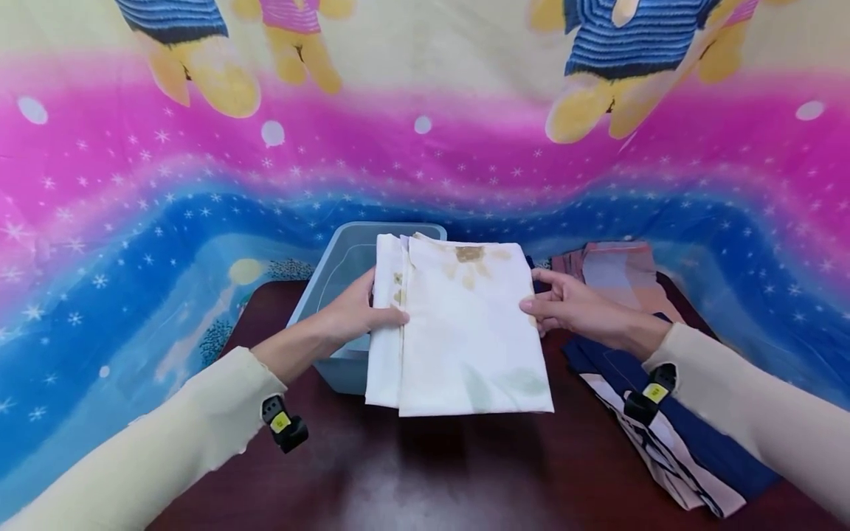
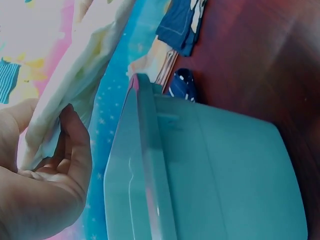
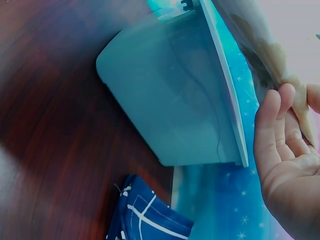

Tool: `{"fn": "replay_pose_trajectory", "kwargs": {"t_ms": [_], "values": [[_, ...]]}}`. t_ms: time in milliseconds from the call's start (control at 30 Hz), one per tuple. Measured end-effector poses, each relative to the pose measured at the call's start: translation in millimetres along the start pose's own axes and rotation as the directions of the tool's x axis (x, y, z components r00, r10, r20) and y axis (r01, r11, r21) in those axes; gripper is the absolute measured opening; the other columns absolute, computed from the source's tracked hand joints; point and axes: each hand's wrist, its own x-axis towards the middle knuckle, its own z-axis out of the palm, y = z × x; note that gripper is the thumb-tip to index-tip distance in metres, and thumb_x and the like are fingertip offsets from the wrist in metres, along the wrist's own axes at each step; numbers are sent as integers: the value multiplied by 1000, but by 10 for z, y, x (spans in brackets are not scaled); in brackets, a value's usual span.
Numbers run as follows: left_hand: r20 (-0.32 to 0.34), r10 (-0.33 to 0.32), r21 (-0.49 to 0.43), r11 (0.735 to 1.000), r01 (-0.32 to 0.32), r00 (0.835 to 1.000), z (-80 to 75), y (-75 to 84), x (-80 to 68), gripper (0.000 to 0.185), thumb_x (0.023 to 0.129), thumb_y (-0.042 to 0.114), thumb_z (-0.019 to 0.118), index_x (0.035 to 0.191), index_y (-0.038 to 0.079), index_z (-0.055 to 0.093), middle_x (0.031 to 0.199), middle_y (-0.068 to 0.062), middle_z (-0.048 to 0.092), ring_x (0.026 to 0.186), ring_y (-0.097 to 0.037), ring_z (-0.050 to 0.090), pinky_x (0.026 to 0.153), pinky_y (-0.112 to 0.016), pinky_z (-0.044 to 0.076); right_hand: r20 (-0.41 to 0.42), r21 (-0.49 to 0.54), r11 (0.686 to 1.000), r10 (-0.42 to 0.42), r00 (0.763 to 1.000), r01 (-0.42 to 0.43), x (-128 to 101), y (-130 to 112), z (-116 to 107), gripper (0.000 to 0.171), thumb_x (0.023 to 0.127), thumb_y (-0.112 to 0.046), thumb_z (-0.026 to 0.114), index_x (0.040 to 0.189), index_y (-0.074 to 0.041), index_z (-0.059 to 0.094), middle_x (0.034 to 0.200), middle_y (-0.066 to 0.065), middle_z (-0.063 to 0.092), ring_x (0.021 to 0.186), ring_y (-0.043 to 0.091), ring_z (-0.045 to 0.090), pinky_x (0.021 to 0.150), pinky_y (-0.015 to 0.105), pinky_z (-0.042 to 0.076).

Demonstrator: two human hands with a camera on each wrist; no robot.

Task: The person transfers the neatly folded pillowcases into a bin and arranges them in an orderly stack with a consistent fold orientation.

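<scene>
The cloth (image 1: 474, 332) is up over the table (image 1: 372, 479), between the left hand (image 1: 352, 313) and the right hand (image 1: 584, 306). Behind it, a bit left, the box (image 1: 341, 372) sits on the table. Other clothes (image 1: 710, 428) lie to the right. A sheet (image 1: 425, 162) is behind the table.

Long cream sleeves (image 1: 166, 435); black wrist cameras (image 1: 292, 436), yellow labels (image 1: 281, 421); bare hands (image 1: 355, 310).

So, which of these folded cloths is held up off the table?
The white cloth with printed flowers, held partly in front of the bin; the others, like the navy cloth and pinkish cloth, lie on the table at right.
</scene>
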Motion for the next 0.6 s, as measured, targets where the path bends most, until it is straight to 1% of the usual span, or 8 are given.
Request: {"fn": "replay_pose_trajectory", "kwargs": {"t_ms": [133,200,267,400,600], "values": [[3,-5,20,1000,5,1000,-98,14,2,71,97,14,65,156,17,25,135,-20,59,110,-27,71,90,-42,60,-19,4,1000,0,1000,0,69,-52,27,88,104,-31,58,163,-9,-4,100,0,76,99,12,72,88,34,58],[-2,-19,30,999,19,1000,-146,21,9,68,98,15,65,155,15,27,135,-20,60,110,-27,71,90,-42,59,-31,8,1000,-2,1000,2,107,-78,40,89,103,-31,58,163,-9,-5,102,0,77,98,12,73,88,34,59],[-16,-45,38,998,45,999,-195,18,18,64,99,16,64,153,13,31,135,-19,61,108,-25,72,90,-41,60,-38,18,1000,-3,999,4,149,-99,60,90,103,-30,59,163,-10,-5,100,0,77,96,12,73,88,34,58],[-60,-101,59,993,105,993,-280,-1,35,60,99,17,64,151,10,35,133,-19,63,104,-22,72,89,-38,59,-36,54,998,-20,999,21,245,-126,120,87,103,-29,59,163,-10,-2,96,0,76,91,14,72,89,39,58],[-84,-124,91,987,132,989,-391,-22,56,59,99,20,64,151,10,37,133,-19,62,103,-22,73,90,-39,59,-48,79,996,-37,998,40,374,-163,191,85,103,-31,58,163,-10,1,85,-2,71,86,13,69,87,35,58]]}}
